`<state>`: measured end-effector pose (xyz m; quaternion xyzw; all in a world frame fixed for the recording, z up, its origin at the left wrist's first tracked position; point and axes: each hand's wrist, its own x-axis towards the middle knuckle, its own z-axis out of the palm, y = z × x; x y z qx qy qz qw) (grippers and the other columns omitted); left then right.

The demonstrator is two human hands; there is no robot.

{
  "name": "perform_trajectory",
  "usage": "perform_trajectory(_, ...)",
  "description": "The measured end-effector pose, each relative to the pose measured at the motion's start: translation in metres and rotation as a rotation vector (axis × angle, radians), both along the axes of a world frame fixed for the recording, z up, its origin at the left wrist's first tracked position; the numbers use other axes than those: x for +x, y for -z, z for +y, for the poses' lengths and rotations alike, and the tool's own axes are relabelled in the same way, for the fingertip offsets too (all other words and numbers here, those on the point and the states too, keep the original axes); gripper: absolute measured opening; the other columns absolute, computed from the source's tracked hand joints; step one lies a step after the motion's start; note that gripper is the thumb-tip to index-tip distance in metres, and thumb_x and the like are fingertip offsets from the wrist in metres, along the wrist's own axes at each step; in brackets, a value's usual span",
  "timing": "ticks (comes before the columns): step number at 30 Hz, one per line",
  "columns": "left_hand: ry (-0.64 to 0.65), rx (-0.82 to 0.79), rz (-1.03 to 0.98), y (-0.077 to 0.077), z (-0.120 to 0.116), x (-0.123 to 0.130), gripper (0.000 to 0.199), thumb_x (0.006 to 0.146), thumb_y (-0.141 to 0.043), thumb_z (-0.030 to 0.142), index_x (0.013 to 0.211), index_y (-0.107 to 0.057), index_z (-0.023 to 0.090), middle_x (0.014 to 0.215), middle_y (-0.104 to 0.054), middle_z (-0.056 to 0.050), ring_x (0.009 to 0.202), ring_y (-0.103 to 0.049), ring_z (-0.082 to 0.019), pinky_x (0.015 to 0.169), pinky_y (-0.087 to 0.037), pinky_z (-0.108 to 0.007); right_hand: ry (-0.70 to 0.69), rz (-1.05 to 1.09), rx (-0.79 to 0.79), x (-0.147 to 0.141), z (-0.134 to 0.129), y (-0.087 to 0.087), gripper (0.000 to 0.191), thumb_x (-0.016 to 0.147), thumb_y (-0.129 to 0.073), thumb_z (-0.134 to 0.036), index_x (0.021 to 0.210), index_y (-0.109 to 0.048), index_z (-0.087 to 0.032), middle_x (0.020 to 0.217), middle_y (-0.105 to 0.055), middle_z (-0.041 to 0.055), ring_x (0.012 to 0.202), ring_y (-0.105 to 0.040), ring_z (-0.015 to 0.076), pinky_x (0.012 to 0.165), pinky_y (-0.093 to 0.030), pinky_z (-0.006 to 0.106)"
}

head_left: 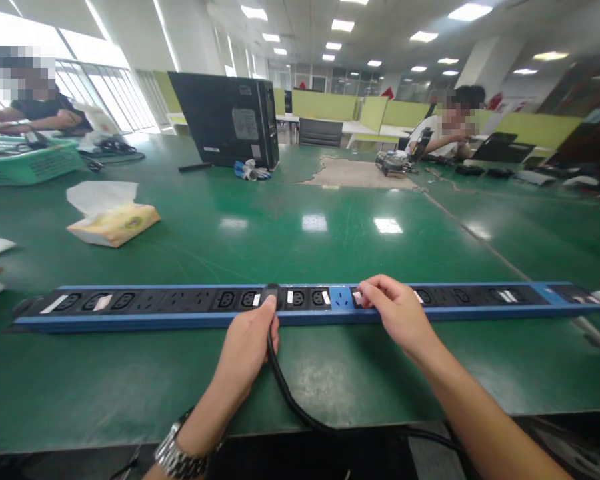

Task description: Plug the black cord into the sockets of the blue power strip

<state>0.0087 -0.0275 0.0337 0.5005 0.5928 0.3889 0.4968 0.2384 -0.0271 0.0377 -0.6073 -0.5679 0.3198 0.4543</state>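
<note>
A long blue and black power strip (180,322) lies across the green table in front of me, with many sockets along its top. My left hand (247,343) grips a black plug (270,291) at one of the sockets near the strip's middle; how deep it sits cannot be made out. From it a thick black power cord (290,400) curves down past the table edge. My right hand (393,310) is closed in a pinch at a small white label (357,298), just right of the blue socket (341,299). Other white labels (55,304) are stuck along the strip.
Beyond the strip stand a tissue pack (115,223) on the left and a black computer tower (230,120), with gloves (251,171) beside it. A green basket (30,163) is at far left. Two people sit across the table. The table's front edge (305,432) runs below my hands.
</note>
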Motion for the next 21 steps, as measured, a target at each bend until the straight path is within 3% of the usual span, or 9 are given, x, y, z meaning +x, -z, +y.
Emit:
perform_trajectory(2, 0.025, 0.093, -0.033, -0.011, -0.005, 0.017, 0.059, 0.087, -0.037, 0.060, 0.044, -0.045, 0.021, 0.036, -0.045, 0.001, 0.036, -0.038, -0.010, 0.040, -0.029, -0.023, 0.056, -0.053, 0.025, 0.016, 0.000, 0.007, 0.032, 0.084, -0.054, -0.047, 0.076, -0.062, -0.018, 0.072, -0.065, 0.0018, 0.073, -0.058, 0.0158, 0.070, -0.042, 0.027)
perform_trajectory(4, 0.134, 0.105, -0.039, -0.017, -0.008, 0.040, 0.061, 0.087, -0.035, 0.061, 0.043, -0.047, 0.021, 0.036, -0.044, 0.001, 0.036, -0.039, -0.011, 0.041, -0.030, -0.025, 0.090, -0.064, 0.050, 0.026, 0.001, 0.013, 0.035, 0.085, -0.052, -0.050, 0.082, -0.065, -0.017, 0.078, -0.067, 0.0033, 0.079, -0.060, 0.0171, 0.074, -0.043, 0.028)
perform_trajectory(8, 0.292, 0.014, 0.035, -0.006, 0.000, 0.076, 0.066, 0.087, -0.032, 0.061, 0.037, -0.046, 0.021, 0.033, -0.043, 0.000, 0.037, -0.044, -0.012, 0.047, -0.034, -0.026, 0.092, -0.021, 0.056, 0.029, 0.002, 0.021, 0.042, 0.088, -0.047, -0.054, 0.082, -0.066, -0.017, 0.080, -0.069, 0.0044, 0.080, -0.063, 0.0177, 0.076, -0.045, 0.029)
perform_trajectory(12, 0.293, 0.063, 0.146, 0.010, 0.012, 0.082, 0.065, 0.087, -0.033, 0.061, 0.037, -0.047, 0.021, 0.035, -0.045, -0.001, 0.044, -0.049, -0.015, 0.054, -0.036, -0.027, 0.078, -0.090, 0.060, 0.023, 0.002, 0.022, 0.041, 0.088, -0.047, -0.053, 0.075, -0.064, -0.018, 0.077, -0.068, 0.0033, 0.080, -0.062, 0.0177, 0.075, -0.044, 0.027)
perform_trajectory(21, 0.226, 0.038, 0.104, 0.013, 0.009, 0.093, 0.063, 0.088, -0.030, 0.062, 0.041, -0.043, 0.021, 0.040, -0.045, 0.000, 0.046, -0.046, -0.014, 0.053, -0.032, -0.028, 0.094, -0.184, 0.095, 0.013, 0.000, 0.027, 0.036, 0.089, -0.048, -0.049, 0.078, -0.066, -0.019, 0.079, -0.069, 0.0034, 0.078, -0.059, 0.0169, 0.074, -0.042, 0.027)
